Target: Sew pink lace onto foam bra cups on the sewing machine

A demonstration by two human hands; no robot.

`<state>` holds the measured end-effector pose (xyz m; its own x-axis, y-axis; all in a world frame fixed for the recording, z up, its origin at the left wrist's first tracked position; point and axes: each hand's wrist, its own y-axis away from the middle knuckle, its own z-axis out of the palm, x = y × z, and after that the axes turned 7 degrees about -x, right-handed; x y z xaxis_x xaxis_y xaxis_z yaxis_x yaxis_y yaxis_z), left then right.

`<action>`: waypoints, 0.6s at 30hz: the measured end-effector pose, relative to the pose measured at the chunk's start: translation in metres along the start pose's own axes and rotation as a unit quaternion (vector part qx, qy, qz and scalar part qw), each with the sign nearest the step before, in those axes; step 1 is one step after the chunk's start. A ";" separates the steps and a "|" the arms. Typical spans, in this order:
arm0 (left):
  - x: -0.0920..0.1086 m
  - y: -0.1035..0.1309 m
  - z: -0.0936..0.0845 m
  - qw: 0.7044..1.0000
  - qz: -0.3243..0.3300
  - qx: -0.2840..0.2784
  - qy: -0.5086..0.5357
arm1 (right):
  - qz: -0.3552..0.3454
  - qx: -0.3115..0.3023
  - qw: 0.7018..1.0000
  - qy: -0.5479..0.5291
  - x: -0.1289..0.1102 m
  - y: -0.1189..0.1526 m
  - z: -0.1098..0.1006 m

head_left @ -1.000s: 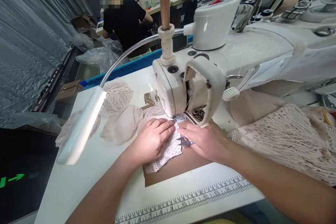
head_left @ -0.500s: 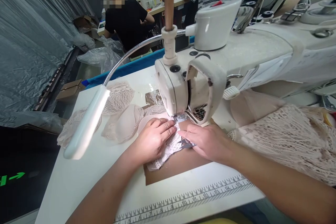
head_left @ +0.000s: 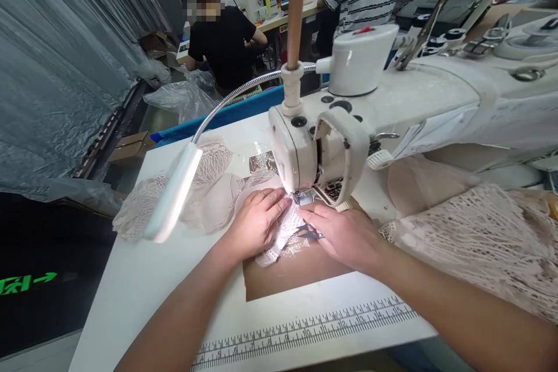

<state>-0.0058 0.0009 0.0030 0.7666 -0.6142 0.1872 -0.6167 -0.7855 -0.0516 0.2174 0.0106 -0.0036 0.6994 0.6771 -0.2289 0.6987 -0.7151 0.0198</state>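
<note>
A strip of pale lace fabric [head_left: 288,228] lies under the needle area of a white sewing machine [head_left: 293,148], over a brown plate on the table. My left hand [head_left: 258,222] rests flat on the lace with its fingers stretched out, tips close to the presser foot [head_left: 297,196]. Right of the lace, my right hand [head_left: 342,231] is closed around small thread snips [head_left: 308,232], whose blades point left over the fabric. Its index fingertip touches the lace edge near the foot. The snips' handles are hidden in the palm.
Beige lace bra cups [head_left: 213,203] lie behind my left hand. A lamp [head_left: 174,195] on a bendy neck hangs over them. More lace fabric [head_left: 475,238] is heaped at right. A printed ruler [head_left: 305,331] runs along the table's front. Two people sit at the back.
The lace strip has slid a little forward toward the needle, with my left hand on it. My right hand keeps the snips. The whole view has shifted slightly.
</note>
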 end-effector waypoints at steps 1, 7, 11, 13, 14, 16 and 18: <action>0.001 0.001 -0.001 1.000 -0.019 0.009 -0.003 | 0.004 -0.002 1.000 -0.013 0.000 0.000 -0.001; 0.008 0.005 -0.013 0.985 -0.171 -0.008 -0.035 | 0.026 0.007 0.991 -0.128 0.002 0.001 -0.006; 0.022 0.021 -0.019 0.978 -0.204 -0.040 -0.007 | 0.038 0.029 0.979 -0.199 0.007 0.001 -0.004; 0.037 0.033 -0.019 0.980 -0.190 -0.043 0.051 | 0.039 0.035 0.970 -0.236 0.008 0.001 -0.004; 0.047 0.039 -0.018 0.979 -0.179 -0.041 0.090 | 0.035 0.030 0.965 -0.257 0.007 0.000 -0.004; 0.070 0.048 -0.016 0.975 -0.150 -0.031 0.163 | 0.026 0.005 0.955 -0.294 0.004 0.000 -0.004; 0.091 0.054 -0.014 0.972 -0.116 -0.025 0.203 | 0.018 -0.025 0.948 -0.318 0.000 0.001 -0.004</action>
<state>0.0278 -0.0965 0.0310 0.7589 -0.3326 0.5600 -0.4517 -0.8881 0.0847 0.2186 0.0103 0.0008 0.5029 0.3994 -0.7665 0.6929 -0.7164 0.0813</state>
